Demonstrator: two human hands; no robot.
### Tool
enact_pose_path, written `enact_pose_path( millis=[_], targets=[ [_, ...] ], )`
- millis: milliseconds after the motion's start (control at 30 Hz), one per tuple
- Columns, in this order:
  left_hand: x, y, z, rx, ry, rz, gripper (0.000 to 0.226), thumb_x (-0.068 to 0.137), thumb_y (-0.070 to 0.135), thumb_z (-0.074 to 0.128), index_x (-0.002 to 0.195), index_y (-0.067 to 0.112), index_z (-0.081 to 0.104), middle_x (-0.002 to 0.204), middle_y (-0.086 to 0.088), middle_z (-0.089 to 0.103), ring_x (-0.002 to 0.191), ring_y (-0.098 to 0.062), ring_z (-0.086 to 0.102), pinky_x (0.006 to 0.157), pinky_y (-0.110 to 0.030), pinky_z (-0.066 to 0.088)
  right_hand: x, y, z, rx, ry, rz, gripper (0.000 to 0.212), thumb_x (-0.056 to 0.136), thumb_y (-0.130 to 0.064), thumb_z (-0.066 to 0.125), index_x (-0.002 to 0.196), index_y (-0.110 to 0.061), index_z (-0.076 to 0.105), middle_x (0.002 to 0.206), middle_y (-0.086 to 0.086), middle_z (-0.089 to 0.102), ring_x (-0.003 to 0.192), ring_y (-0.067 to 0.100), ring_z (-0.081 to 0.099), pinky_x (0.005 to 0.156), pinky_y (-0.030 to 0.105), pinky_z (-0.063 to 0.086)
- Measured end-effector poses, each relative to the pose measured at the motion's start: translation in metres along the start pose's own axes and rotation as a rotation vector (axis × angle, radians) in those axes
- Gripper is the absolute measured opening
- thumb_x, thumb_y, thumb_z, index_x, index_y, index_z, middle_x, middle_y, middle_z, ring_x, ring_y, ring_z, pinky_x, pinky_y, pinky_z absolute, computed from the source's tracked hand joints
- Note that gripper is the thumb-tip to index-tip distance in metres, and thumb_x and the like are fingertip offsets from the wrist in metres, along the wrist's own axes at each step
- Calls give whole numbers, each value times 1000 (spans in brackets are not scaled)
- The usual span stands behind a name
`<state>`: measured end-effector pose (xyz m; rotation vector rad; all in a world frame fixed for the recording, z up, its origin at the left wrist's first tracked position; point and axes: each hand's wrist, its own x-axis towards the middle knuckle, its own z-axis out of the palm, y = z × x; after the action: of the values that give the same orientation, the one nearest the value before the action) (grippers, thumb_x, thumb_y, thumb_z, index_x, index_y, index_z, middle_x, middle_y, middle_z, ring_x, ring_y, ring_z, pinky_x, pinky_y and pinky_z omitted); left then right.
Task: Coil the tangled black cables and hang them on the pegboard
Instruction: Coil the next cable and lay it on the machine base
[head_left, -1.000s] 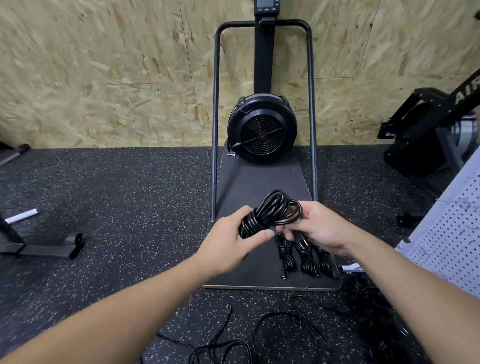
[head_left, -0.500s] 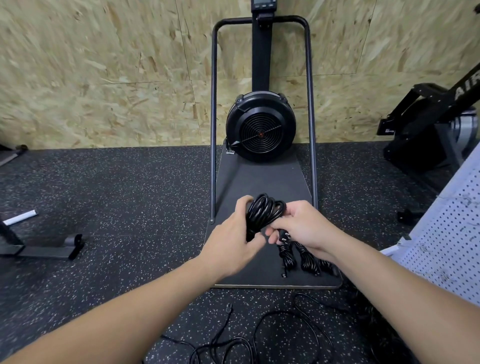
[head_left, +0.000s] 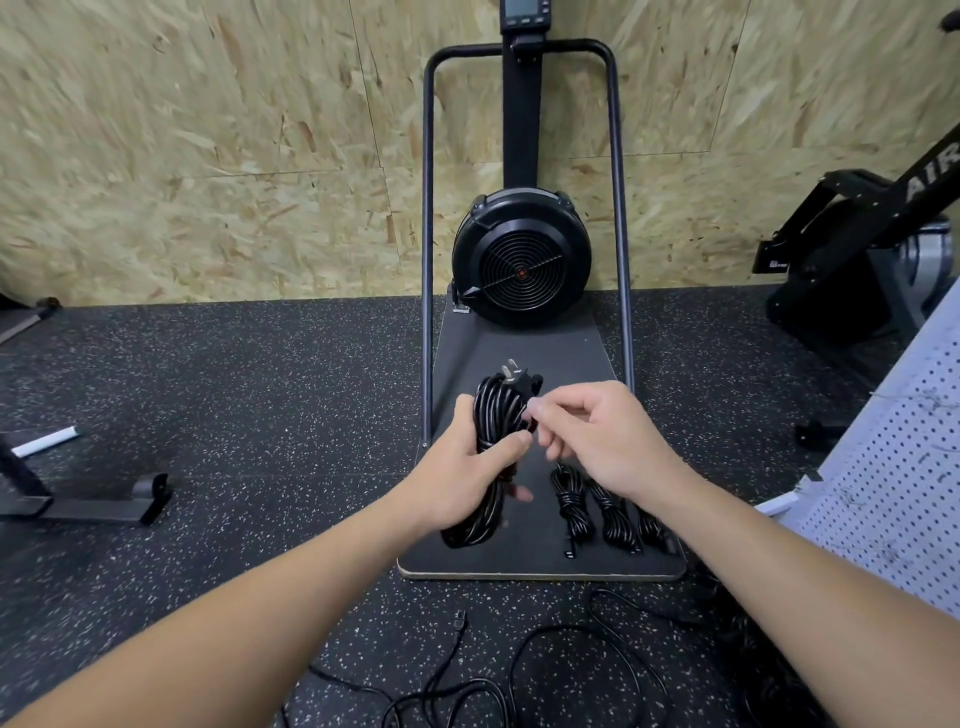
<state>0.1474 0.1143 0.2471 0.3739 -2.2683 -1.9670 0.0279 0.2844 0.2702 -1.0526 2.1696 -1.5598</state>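
My left hand (head_left: 457, 480) grips a coiled black cable (head_left: 496, 421) upright around its middle, with the two-prong plug (head_left: 517, 376) sticking out at the top. My right hand (head_left: 592, 434) pinches the coil's right side between thumb and forefinger. Three coiled cables (head_left: 610, 512) lie side by side on the black board (head_left: 519, 348) below my right hand. Loose tangled black cables (head_left: 550, 670) sprawl on the floor near me. The white pegboard (head_left: 904, 467) leans at the right edge.
A fan machine (head_left: 521, 260) with a tall metal frame stands at the board's far end against the chipboard wall. Black gym equipment (head_left: 862, 249) sits at the right. A black metal foot (head_left: 98, 501) and a white tube (head_left: 44, 440) lie at the left on the speckled floor.
The coil turned from lying across my hands to standing upright in my left hand, its plug now showing on top. My right hand shifted from cupping the coil to pinching its side.
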Motion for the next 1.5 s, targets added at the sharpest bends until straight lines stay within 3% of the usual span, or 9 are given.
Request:
enact_pose_path(
  millis=[167,400,667,767,833,967,1133,1300,1500],
  targets=[
    [4,-6,-5,97,59,63,24,103,32,76,122,30,61,106,-25,68,87,-30,71,64,-69,63,1,4,8,98,-55,52,24,108,-35,69,93,-20,80,70,7,65,66,18,61,72,34,54],
    [5,-2,-1,-51,94,-30,29,111,22,59,129,9,41,125,-20,69,94,-40,81,65,-57,64,7,3,3,134,-128,169,38,106,-41,70,85,-10,77,65,10,59,65,21,53,77,36,48],
    [15,-1,-16,-196,134,-90,24,108,12,59,127,-4,60,115,-23,79,114,-42,76,87,-60,64,4,8,-9,84,-263,162,29,106,-34,72,90,-10,79,69,6,64,67,16,57,79,27,48],
    [12,-6,-16,-87,90,-50,27,103,11,70,126,0,61,119,-34,69,101,-50,74,82,-63,65,6,11,-10,35,-223,191,34,104,-37,74,83,-12,79,64,7,62,64,19,55,78,32,48],
    [10,-10,-9,-60,48,-34,29,102,10,73,128,6,61,116,-34,68,86,-37,70,83,-65,64,8,13,-9,-7,-195,228,36,100,-42,77,78,-13,78,61,9,56,62,23,47,71,37,42],
    [6,-15,-3,-2,14,31,30,101,11,73,130,14,64,112,-10,77,97,-22,72,95,-58,63,13,14,-10,-205,-213,231,35,89,-51,82,76,-18,80,59,10,55,58,21,43,58,35,34],
    [0,-7,-3,22,-56,-27,51,95,-5,39,132,17,66,95,6,69,75,-5,61,81,-36,54,15,14,-13,-443,-163,199,34,87,-51,88,73,-20,80,62,9,70,53,13,53,57,30,44],
    [-4,0,-8,95,-29,40,41,110,-2,37,128,20,66,119,-6,78,105,-23,75,97,-48,58,10,5,-24,-326,-269,179,36,94,-48,84,81,-14,81,55,1,61,49,15,48,52,27,40],
    [-11,9,-7,28,-205,34,17,117,18,51,131,17,59,98,-19,74,84,-24,68,62,-29,57,7,4,-46,-234,-425,217,37,99,-38,80,84,-4,77,58,9,60,49,16,52,53,22,40]
  ],
)
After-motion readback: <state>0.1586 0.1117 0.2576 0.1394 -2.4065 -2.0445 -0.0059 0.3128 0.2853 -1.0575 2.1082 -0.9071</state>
